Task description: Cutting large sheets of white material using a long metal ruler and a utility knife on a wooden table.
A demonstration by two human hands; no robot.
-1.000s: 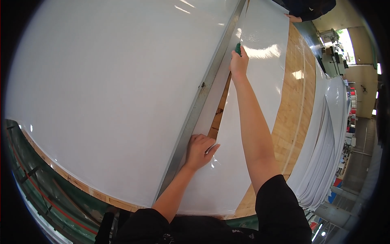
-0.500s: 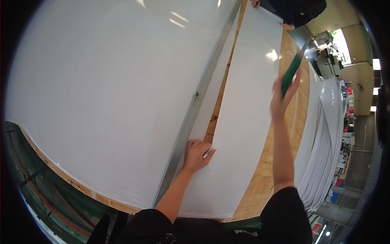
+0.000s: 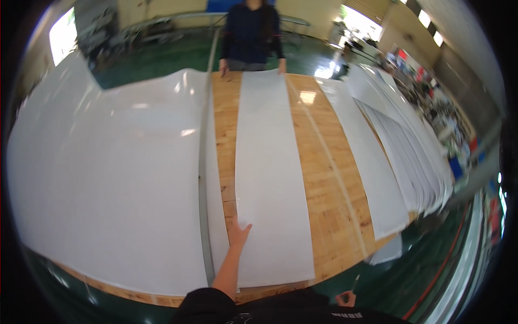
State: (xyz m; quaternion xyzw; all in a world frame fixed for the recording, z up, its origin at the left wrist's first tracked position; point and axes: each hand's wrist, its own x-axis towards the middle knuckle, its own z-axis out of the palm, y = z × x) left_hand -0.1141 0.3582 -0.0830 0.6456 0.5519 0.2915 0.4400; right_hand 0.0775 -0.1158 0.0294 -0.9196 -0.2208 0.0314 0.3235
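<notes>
A long strip of white sheet (image 3: 272, 162) lies lengthwise on the wooden table. My left hand (image 3: 237, 232) grips its left edge near the front, thumb on top and the other fingers partly hidden along the edge. Low at the right, past the table's front edge, my right hand (image 3: 345, 299) is closed around a thin tool (image 3: 356, 279). Only the tool's slim pale tip shows clearly, and the rest is hidden in the fingers. Left of the strip, a grey metal straightedge (image 3: 203, 178) lies along a large glossy white sheet (image 3: 118, 183).
Across the table (image 3: 334, 178), a person in dark clothes (image 3: 252, 35) has both hands at the far edge, one by the strip's far right corner. More white strips (image 3: 372, 178) and stacked sheets (image 3: 426, 173) lie to the right. The floor (image 3: 162, 51) is green.
The strip has shifted right, widening the wooden gap beside the straightedge. My left hand has kept hold of it. My right hand has dropped from above the table's right side to low at the front.
</notes>
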